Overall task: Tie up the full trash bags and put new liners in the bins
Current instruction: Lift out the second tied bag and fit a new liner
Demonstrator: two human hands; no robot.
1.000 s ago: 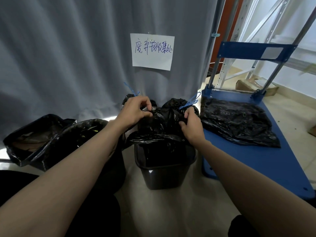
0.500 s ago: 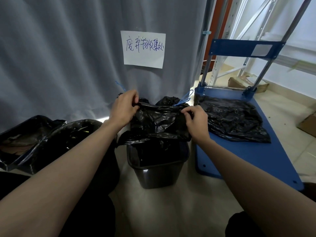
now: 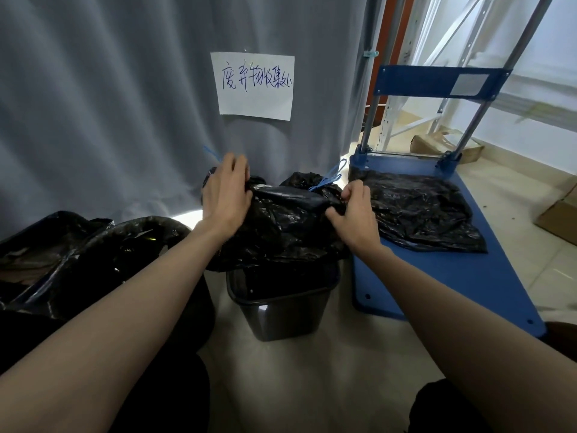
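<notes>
A small black bin [image 3: 282, 310] stands on the floor in front of me. A black plastic liner [image 3: 281, 226] is spread above its mouth. My left hand [image 3: 226, 200] grips the liner's left edge and my right hand [image 3: 354, 214] pinches its right edge. Behind the liner sit tied black trash bags [image 3: 307, 181] with blue ties [image 3: 329, 178]. The inside of the bin is hidden by the liner.
Two larger bins with black liners [image 3: 93, 254] stand at the left. A blue platform cart [image 3: 462, 276] at the right carries a flat black bag [image 3: 418, 210]. A grey curtain [image 3: 109, 104] with a paper sign [image 3: 254, 85] hangs behind. Cardboard boxes [image 3: 559, 214] sit at the far right.
Both hands have lifted and spread the liner wider over the bin's mouth; the left hand moved up and left, the right hand moved outward to the right.
</notes>
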